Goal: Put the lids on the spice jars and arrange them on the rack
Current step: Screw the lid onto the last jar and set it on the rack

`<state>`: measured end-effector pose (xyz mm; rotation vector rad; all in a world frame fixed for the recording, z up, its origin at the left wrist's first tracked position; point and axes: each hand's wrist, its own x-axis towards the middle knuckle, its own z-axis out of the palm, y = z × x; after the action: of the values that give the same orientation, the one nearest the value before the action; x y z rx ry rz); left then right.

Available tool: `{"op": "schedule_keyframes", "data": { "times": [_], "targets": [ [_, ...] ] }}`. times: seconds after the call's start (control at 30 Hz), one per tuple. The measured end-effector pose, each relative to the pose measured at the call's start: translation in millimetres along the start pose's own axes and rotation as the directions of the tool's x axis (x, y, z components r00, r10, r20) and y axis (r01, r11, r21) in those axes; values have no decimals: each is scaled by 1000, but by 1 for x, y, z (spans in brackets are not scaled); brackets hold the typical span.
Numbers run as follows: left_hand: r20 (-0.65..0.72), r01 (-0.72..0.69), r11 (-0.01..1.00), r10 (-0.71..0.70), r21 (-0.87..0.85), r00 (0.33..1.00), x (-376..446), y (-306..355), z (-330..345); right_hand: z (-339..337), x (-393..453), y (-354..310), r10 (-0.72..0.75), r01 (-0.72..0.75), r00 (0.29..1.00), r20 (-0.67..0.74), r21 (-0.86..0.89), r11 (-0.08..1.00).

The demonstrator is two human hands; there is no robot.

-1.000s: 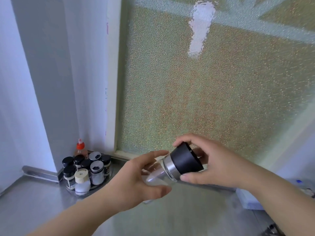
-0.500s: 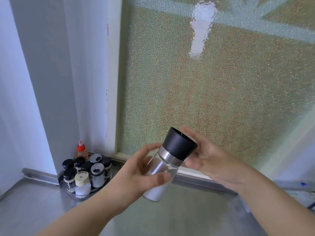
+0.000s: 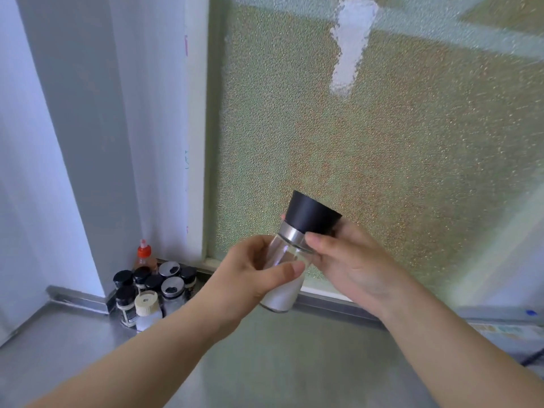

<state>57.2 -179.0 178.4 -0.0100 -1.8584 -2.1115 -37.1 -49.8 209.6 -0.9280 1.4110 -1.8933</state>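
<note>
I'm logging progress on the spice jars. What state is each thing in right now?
Jar: tilted, held in the air, white powder at its bottom.
Black lid: on the jar.
Left hand: grips the jar's body.
Right hand: holds the lid's base.
Rack jars: upright, lidded, clustered in the corner.
Red-capped bottle: upright, capped.
</note>
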Motion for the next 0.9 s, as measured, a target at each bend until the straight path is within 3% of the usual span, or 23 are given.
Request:
{"op": "schedule_keyframes", "data": {
  "times": [0.1,0.17,0.23,0.33,0.4,0.43,0.53,0.57,0.63,0.7,0.77,0.8,0.9],
  "targets": [
    [-243,-31,939,121,342,962,4,-10,8,17,6,10,-49,9,964,-262,-151,989],
    [-302,-37,870,211,493,929,5,-14,10,24,11,15,-105,-9,917,-384,-284,959],
    [-274,-30,920,147,390,950,6,-11,6,20,13,14,-94,-14,931,-354,-291,957],
    [-44,7,1000,-7,9,999,4,1,-4,7,7,1,-20,16,997,-71,-66,998],
    [33,29,998,-27,-64,999,3,5,-3,5,6,-4,-12,13,1000,-16,57,998],
    [3,23,999,-23,-40,1000,3,4,0,7,7,-2,-19,22,998,-65,33,999],
    [-256,6,956,72,293,964,6,-8,6,16,12,12,-92,10,949,-302,-263,965],
    [-280,11,947,84,321,956,6,-9,5,17,14,15,-97,-9,940,-328,-308,951],
    [-182,50,989,-24,138,983,4,-4,0,12,13,15,-39,-9,978,-206,-226,974],
    [5,149,983,-149,-106,989,1,3,-8,5,8,5,15,-16,999,-44,-24,1000],
    [105,201,968,-186,-151,977,-2,8,-9,2,7,2,6,-6,1000,-4,70,998],
    [77,179,978,-172,-105,982,-3,7,-7,6,7,2,-4,6,999,-50,26,1000],
    [-205,126,976,-89,175,975,-1,1,-1,14,11,13,-50,-31,952,-301,-257,966]
  ]
}}
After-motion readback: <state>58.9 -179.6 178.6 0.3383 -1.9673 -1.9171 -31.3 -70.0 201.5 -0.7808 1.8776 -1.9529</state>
